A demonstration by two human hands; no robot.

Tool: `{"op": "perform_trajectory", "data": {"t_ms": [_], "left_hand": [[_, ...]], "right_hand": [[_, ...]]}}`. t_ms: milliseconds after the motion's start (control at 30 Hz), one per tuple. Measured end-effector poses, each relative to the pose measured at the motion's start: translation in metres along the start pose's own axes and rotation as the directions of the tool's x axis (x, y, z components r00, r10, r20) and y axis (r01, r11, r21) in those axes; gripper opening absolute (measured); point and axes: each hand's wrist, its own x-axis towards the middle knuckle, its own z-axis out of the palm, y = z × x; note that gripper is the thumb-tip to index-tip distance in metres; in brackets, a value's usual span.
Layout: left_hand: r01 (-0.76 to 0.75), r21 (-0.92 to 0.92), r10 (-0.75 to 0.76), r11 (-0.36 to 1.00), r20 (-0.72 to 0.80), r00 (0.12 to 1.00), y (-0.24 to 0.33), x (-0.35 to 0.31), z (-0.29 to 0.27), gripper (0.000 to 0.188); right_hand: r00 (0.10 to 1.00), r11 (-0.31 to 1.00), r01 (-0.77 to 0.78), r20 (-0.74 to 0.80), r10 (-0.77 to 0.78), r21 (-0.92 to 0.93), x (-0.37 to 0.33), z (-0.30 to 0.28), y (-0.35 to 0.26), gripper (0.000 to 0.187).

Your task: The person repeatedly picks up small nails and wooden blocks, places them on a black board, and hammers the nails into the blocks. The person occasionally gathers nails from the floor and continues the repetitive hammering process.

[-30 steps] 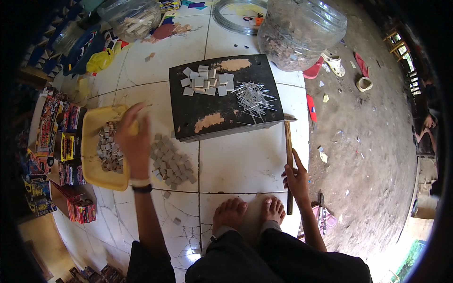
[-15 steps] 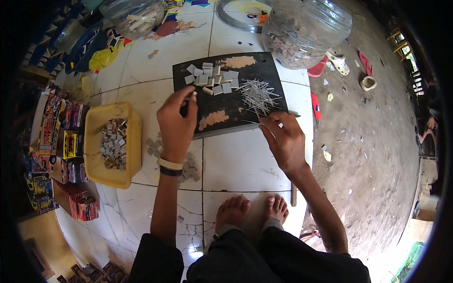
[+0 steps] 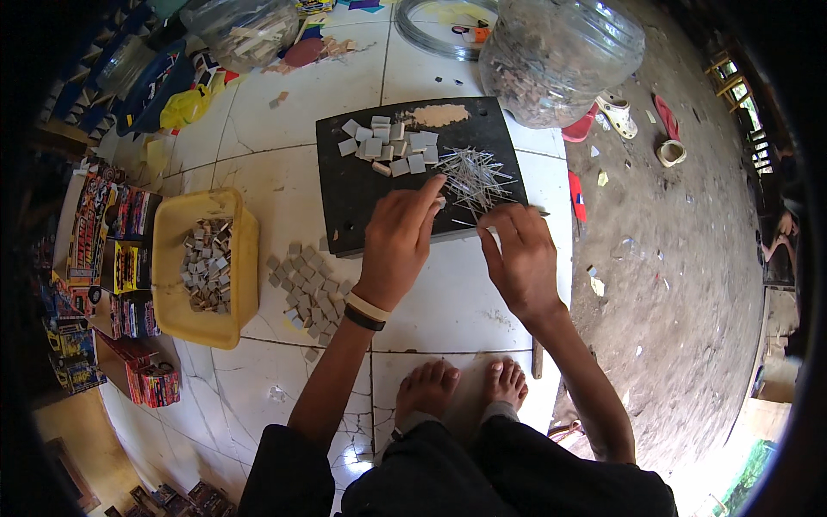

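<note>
On a black board [image 3: 351, 194] lies a cluster of small grey-topped square pieces [image 3: 415, 164], with a heap of thin metal wire pins [image 3: 478, 177] beside it. Over the board's near edge, my left hand [image 3: 401, 237] pinches a small square piece [image 3: 441, 203], mostly hidden by the fingertips. To its right, my right hand [image 3: 522, 258] has thumb and fingers together around a thin wire pin [image 3: 463, 222] that points toward the left hand. A small gap separates the two hands.
Grey square pieces [image 3: 308, 289] lie loose on the white tiles left of my left forearm. Farther left stands a yellow tub [image 3: 162, 297] of similar pieces, beside colourful boxes [image 3: 133, 263]. A large clear plastic container [image 3: 560, 60] and a wire coil [image 3: 422, 43] are at the back.
My left hand has moved right from beside the square pieces to near the right hand, uncovering the loose pieces on the tiles. My right hand stays nearly in place with the wire pin.
</note>
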Motion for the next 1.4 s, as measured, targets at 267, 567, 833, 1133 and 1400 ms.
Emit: {"op": "perform_trajectory", "data": {"t_ms": [267, 567, 833, 1133, 1400], "left_hand": [[0.036, -0.043, -0.038, 0.998, -0.047, 0.998, 0.003, -0.002, 0.000, 0.047], [-0.164, -0.030, 0.165, 0.986, 0.035, 0.986, 0.038, 0.000, -0.024, 0.041], [0.067, -0.185, -0.053, 0.980, 0.082, 0.995, 0.043, 0.010, -0.035, 0.028], [0.408, -0.736, -0.546, 0.541, 0.062, 0.835, 0.008, 0.028, -0.010, 0.017], [0.408, -0.730, -0.548, 0.548, 0.055, 0.834, 0.005, 0.025, 0.000, 0.019]], "right_hand": [[0.972, 0.923, -0.232, 0.097, 0.212, 0.306, 0.012, -0.009, -0.008, 0.013], [0.976, 0.933, -0.171, 0.183, 0.117, 0.316, 0.025, -0.039, -0.026, 0.014], [0.951, 0.848, -0.309, 0.164, 0.263, 0.431, 0.039, -0.048, -0.039, 0.027], [0.992, 0.939, -0.108, 0.099, 0.080, 0.326, 0.047, 0.007, -0.012, 0.029], [0.993, 0.960, -0.086, 0.100, 0.061, 0.268, 0.048, 0.026, -0.007, 0.018]]}}
